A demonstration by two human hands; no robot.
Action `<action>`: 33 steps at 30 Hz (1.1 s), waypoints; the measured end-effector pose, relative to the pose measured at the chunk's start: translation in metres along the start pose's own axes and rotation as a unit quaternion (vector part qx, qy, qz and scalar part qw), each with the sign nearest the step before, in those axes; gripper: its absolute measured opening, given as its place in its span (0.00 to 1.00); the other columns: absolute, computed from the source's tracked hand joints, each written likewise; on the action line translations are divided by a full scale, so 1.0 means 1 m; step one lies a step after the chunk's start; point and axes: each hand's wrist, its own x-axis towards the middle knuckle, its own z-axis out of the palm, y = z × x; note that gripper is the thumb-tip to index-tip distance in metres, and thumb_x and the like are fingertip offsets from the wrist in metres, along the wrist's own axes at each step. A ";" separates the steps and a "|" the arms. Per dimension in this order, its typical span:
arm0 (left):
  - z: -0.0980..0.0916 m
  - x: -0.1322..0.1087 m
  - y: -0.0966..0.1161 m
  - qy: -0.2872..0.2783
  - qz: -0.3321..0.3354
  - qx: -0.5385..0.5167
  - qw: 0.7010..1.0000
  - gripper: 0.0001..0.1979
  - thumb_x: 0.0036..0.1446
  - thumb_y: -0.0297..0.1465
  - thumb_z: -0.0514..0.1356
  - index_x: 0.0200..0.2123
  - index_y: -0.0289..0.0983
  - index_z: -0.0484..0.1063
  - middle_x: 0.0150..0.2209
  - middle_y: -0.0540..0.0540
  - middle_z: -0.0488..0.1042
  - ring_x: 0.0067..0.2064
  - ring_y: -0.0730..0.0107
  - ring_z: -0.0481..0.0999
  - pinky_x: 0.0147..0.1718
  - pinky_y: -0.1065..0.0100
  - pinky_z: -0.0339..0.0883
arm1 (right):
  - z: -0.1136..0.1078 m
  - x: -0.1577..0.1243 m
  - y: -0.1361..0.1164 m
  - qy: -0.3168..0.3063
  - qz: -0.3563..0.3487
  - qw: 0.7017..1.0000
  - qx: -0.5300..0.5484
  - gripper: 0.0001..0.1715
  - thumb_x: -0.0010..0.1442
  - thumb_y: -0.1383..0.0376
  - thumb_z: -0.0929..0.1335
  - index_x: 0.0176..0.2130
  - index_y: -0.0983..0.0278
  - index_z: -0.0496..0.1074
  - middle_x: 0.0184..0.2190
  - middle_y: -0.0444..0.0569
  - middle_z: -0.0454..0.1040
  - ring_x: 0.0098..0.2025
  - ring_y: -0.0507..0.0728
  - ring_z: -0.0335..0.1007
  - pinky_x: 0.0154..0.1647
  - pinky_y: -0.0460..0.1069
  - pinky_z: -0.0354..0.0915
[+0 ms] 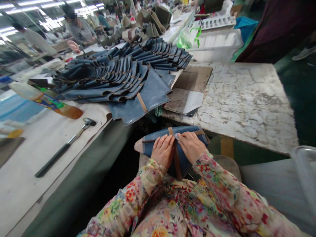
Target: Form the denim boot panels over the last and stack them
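Observation:
A blue leather piece (158, 135) with a brown strip down its middle lies folded over something in front of me, at lap height. My left hand (163, 150) presses on it left of the strip, fingers close together and lying flat. My right hand (190, 146) presses on the right side, its fingertips at the top of the strip. Both arms wear flowered sleeves. Neither hand lifts the piece.
A big fanned pile of the same blue pieces (116, 74) covers the bench ahead. A hammer (64, 146) and a bottle (48, 101) lie on the left table. Cardboard sheets (190, 89) sit on a worn white slab (247, 98). People work far back left.

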 end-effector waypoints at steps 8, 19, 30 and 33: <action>-0.008 -0.021 0.006 -0.064 0.008 0.016 0.998 0.21 0.60 0.32 0.47 0.56 0.33 0.57 0.59 0.44 0.59 0.61 0.65 0.54 0.57 0.60 0.50 | -0.002 -0.003 0.017 -0.034 -0.014 0.996 0.086 0.19 0.59 0.63 0.61 0.49 0.64 0.68 0.41 0.51 0.67 0.42 0.56 0.61 0.46 0.51 0.63; -0.016 -0.014 0.006 -0.032 -0.050 0.011 0.998 0.18 0.59 0.33 0.49 0.52 0.37 0.63 0.50 0.44 0.69 0.51 0.64 0.65 0.48 0.62 0.56 | -0.010 0.011 0.025 -0.097 -0.062 0.974 0.198 0.19 0.60 0.62 0.59 0.49 0.63 0.69 0.37 0.51 0.69 0.42 0.54 0.64 0.47 0.50 0.62; -0.009 0.008 0.003 -0.041 -0.028 0.004 0.999 0.11 0.59 0.30 0.50 0.43 0.37 0.68 0.46 0.45 0.71 0.47 0.65 0.67 0.46 0.62 0.57 | -0.010 0.016 0.024 -0.113 -0.088 0.979 0.144 0.18 0.60 0.63 0.60 0.47 0.66 0.70 0.37 0.52 0.70 0.40 0.54 0.65 0.46 0.50 0.62; -0.005 0.006 0.002 -0.047 -0.004 -0.007 0.999 0.13 0.59 0.28 0.50 0.46 0.34 0.66 0.48 0.44 0.70 0.49 0.65 0.66 0.49 0.63 0.58 | -0.009 0.015 0.021 -0.104 -0.077 0.981 0.146 0.18 0.60 0.64 0.59 0.46 0.66 0.71 0.38 0.52 0.70 0.41 0.54 0.65 0.46 0.50 0.62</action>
